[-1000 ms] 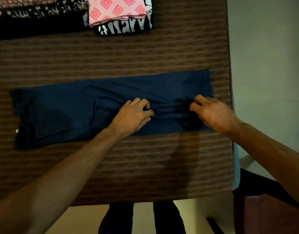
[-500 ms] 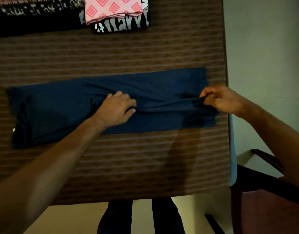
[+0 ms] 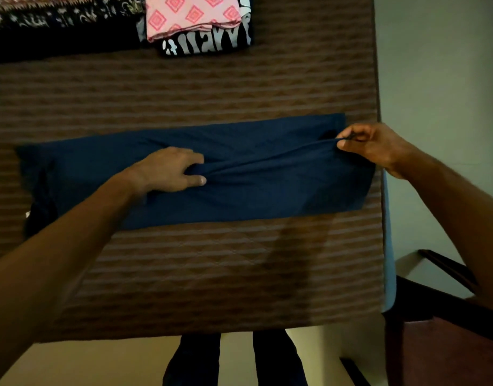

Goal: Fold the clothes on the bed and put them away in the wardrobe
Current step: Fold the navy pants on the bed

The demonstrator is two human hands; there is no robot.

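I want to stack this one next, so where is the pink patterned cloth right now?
In the head view, the pink patterned cloth sits at the bed's far edge, atop a black-and-white printed garment.

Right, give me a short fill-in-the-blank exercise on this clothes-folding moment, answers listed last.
1. The long dark blue cloth lies on the brown striped ____.
2. The right hand pinches the cloth near its ____ end.
3. The left hand grips the cloth near its ____.
4. The folded pink diamond-patterned cloth lies on top of a black garment with ____ print.

Missing words: bed; right; middle; white
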